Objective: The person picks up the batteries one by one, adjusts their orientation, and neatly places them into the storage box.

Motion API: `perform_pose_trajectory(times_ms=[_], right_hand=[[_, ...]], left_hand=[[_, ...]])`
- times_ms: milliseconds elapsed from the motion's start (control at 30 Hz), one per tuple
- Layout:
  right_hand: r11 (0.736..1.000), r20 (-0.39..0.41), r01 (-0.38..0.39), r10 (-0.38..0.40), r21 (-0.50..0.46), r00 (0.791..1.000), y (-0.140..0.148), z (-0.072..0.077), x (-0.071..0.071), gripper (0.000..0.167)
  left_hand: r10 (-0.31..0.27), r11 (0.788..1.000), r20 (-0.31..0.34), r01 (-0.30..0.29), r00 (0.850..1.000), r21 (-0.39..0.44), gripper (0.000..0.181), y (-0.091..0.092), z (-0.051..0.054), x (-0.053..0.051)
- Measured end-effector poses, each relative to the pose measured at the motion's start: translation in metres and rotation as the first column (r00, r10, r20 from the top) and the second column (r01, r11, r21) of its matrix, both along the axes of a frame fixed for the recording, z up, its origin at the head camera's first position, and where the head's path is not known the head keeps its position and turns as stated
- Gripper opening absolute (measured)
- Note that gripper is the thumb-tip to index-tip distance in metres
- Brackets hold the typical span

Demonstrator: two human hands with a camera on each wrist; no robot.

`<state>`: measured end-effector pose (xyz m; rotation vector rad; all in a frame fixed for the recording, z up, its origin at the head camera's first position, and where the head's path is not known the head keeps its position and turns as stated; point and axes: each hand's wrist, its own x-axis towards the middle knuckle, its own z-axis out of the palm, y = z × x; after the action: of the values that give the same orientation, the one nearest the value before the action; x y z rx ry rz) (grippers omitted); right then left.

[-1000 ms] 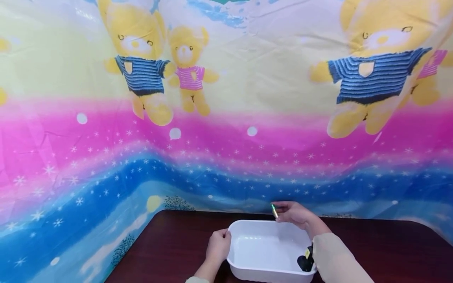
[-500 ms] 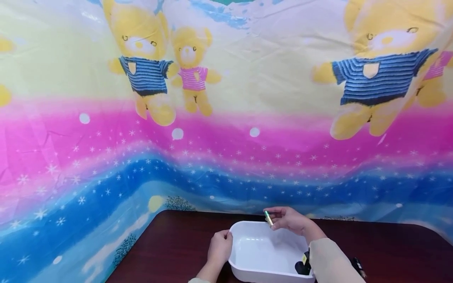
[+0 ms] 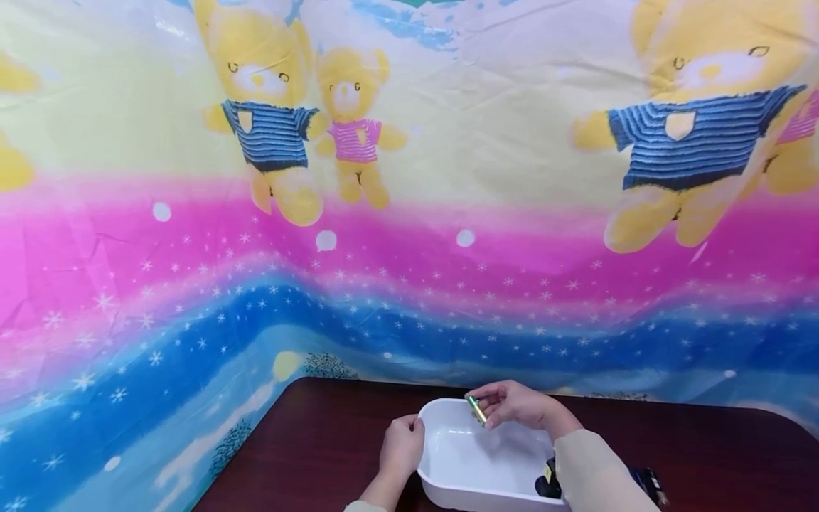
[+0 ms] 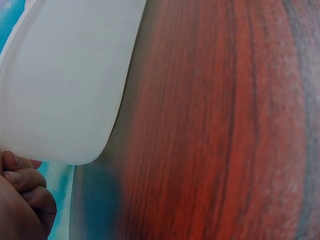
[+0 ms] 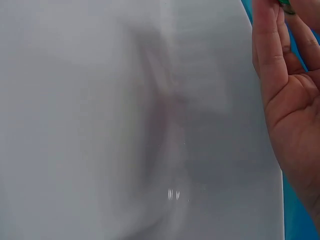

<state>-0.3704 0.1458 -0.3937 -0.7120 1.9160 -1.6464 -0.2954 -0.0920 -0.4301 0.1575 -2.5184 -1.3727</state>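
Note:
A white rectangular tray (image 3: 473, 493) stands on the dark wooden table. My left hand (image 3: 402, 446) pinches its left rim; in the left wrist view, curled fingers (image 4: 31, 192) show at the tray's corner. My right hand (image 3: 521, 407) holds a small green-and-gold battery (image 3: 476, 411) between thumb and fingers, tilted, above the tray's far side. In the right wrist view, that hand (image 5: 292, 95) is beside the tray's wall, and only a green end of the battery (image 5: 284, 2) shows at the top edge.
A black device (image 3: 547, 483) with a yellow label sits by the right sleeve, over the tray's right end. Small dark items (image 3: 649, 485) lie on the table (image 3: 333, 441) right of the sleeve. A curtain (image 3: 409, 284) printed with bears hangs behind.
My right hand has moved left and slightly nearer with the battery, over the tray's far rim. Dark items have come into view beyond the right sleeve. My left hand keeps its hold.

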Motion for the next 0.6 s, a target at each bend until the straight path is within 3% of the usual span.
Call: perform_pose_trajectory(times_ms=[200,400,600], right_hand=[[0.995,-0.065,0.023,-0.016,0.102,0.998,-0.009,-0.002,0.001,0.057],[0.978,-0.161,0.0,0.034,0.209,0.986,-0.021,-0.005,0.001,0.051],[0.954,-0.172,0.001,0.053,0.301,0.984,-0.041,-0.012,0.0,0.037]], left_hand=[[0.0,1.0,-0.013,0.0,1.0,0.009,0.028,0.0,-0.001,0.0],[0.007,1.0,-0.013,-0.006,1.0,0.021,0.028,0.001,-0.002,-0.001],[-0.013,1.0,-0.004,0.013,1.0,0.015,0.028,0.001,-0.003,-0.002]])
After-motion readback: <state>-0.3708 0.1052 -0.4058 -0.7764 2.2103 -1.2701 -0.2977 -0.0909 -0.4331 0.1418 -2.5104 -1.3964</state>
